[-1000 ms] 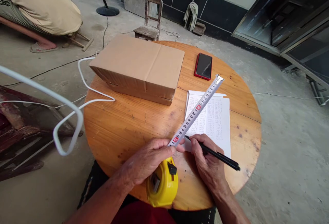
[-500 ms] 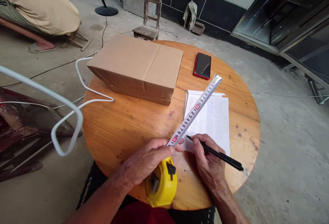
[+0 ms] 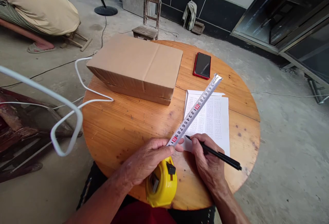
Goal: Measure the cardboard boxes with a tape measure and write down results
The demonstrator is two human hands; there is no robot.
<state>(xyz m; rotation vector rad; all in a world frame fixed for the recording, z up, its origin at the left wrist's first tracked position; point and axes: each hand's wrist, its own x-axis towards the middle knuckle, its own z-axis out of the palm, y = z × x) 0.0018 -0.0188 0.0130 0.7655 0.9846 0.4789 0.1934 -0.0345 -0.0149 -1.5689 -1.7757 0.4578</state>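
My left hand (image 3: 154,155) grips the blade of a yellow tape measure (image 3: 164,188), whose case hangs just below the fingers at the near table edge. The silver blade runs up and to the right, over a sheet of paper (image 3: 213,114) with rows of small writing. Its metal hook end lies beyond the sheet's top edge. In my right hand (image 3: 208,158) a black pen (image 3: 223,157) is held, its tip over the paper's lower left corner, close to the blade. Whether the tip touches the paper I cannot tell.
A closed cardboard box (image 3: 138,66) sits at the back left of the round wooden table (image 3: 123,124). A phone with a red case (image 3: 202,65) lies at the back right. White tubing (image 3: 65,104) loops at the left. Beyond are a small chair (image 3: 147,28) and a seated person (image 3: 38,8).
Almost nothing differs. The pen and my right hand have shifted very slightly to the left; my left hand keeps its hold on the tape measure.
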